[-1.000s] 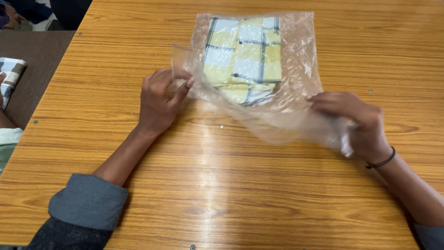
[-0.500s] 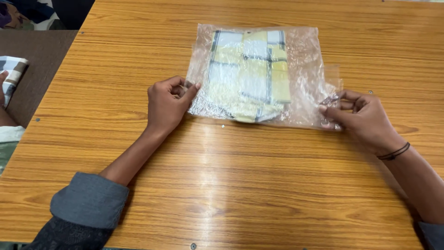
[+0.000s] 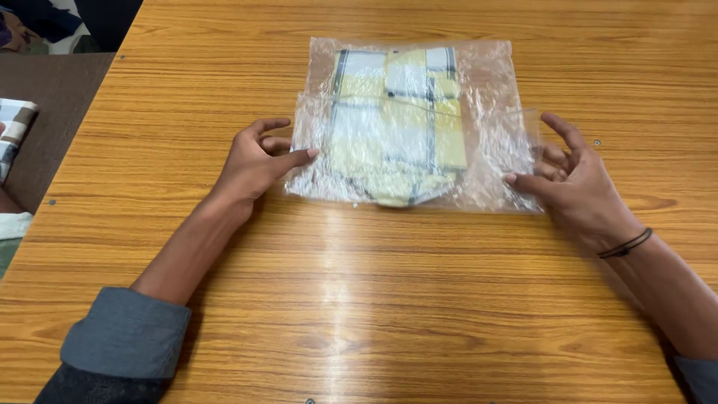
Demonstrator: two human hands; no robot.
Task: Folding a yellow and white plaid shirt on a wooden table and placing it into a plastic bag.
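A clear plastic bag (image 3: pixel 490 90) lies flat on the wooden table (image 3: pixel 359 299), with a folded yellow-and-white checked cloth (image 3: pixel 396 120) with dark stripes inside it. The bag's near flap is folded back over the cloth. My left hand (image 3: pixel 250 161) rests at the bag's left edge, fingers apart, thumb tip touching the plastic. My right hand (image 3: pixel 576 179) is at the bag's lower right corner, fingers spread, thumb against the plastic edge. Neither hand grips anything.
Left of the table is a lower brown surface (image 3: pixel 52 97) with another folded checked cloth (image 3: pixel 13 131) at the frame's edge. Dark fabric (image 3: pixel 45 19) shows in the top left corner. Small screws dot the tabletop.
The bag's open end was lifted and stretched between both hands, then folded over the cloth and laid flat. Both hands have let go and spread their fingers.
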